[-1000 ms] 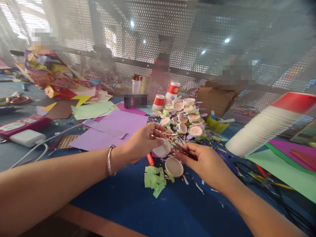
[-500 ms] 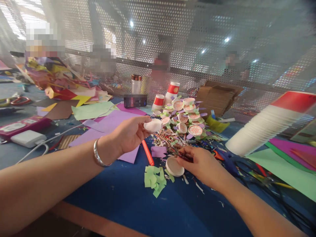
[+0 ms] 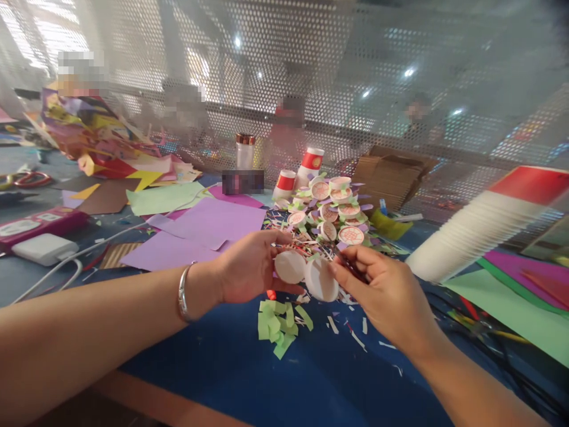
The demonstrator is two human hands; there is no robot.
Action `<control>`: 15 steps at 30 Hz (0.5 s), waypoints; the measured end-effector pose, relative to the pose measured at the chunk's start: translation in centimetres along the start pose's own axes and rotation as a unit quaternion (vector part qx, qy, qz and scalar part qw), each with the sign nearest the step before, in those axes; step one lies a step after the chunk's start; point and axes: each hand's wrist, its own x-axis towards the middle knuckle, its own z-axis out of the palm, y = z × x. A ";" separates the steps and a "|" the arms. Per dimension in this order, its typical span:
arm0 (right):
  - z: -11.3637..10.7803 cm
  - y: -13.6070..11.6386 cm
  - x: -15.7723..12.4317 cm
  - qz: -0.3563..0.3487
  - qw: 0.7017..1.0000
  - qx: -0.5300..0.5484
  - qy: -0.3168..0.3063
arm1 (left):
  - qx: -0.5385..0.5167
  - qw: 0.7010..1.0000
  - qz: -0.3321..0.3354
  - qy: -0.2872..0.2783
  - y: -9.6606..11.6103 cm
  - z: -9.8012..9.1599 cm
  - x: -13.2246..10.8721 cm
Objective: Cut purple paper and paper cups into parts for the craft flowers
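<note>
My left hand (image 3: 255,264), with a silver bangle at the wrist, holds a round white paper-cup base (image 3: 290,268) between its fingers. Close beside it is a second white cup base (image 3: 320,280), with the thumb of my right hand (image 3: 377,281) at its edge. That hand also grips a slim dark tool (image 3: 351,267), its kind unclear. Just beyond both hands is a pile of cup bases (image 3: 351,235) with orange-red patterns and green and purple paper tabs. Small green paper pieces (image 3: 278,326) lie below my left hand. An orange stick (image 3: 271,295) is mostly hidden.
Purple paper sheets (image 3: 213,222) and a white cable (image 3: 111,237) lie to the left. On the right leans a long stack of paper cups (image 3: 480,228). Cardboard (image 3: 386,178) and red-white cups (image 3: 309,166) stand behind, before a perforated screen (image 3: 338,77).
My left hand has come down and right with its cup base. The second base, lying on the table before, is now raised at my right hand, which has moved up slightly.
</note>
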 end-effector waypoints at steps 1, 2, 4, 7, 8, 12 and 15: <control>0.1 -0.1 -0.1 0.001 1.000 0.013 -0.003 | 0.005 1.000 0.004 -0.016 -0.3 0.1 -0.1; 0.3 -0.3 -0.2 0.000 1.000 0.024 -0.007 | 0.012 0.999 0.011 -0.027 -0.6 0.2 -0.2; 0.4 -0.6 -0.3 -0.003 0.999 0.036 -0.012 | 0.030 0.998 0.028 -0.047 -1.1 0.6 -0.5; 0.6 -0.8 -0.4 -0.006 1.000 0.028 -0.013 | 0.065 0.994 0.057 -0.065 -1.7 1.1 -1.0; 0.6 -0.7 -0.4 -0.003 1.000 0.025 -0.012 | 0.078 0.992 0.074 -0.071 -1.9 1.2 -1.2; 0.8 -0.7 -0.7 0.007 0.999 0.030 -0.009 | 0.173 0.967 0.165 -0.089 -2.8 1.4 -1.6; 0.9 -1.0 -0.8 0.001 1.000 0.026 0.007 | 0.245 0.944 0.200 -0.097 -3.6 1.4 -1.9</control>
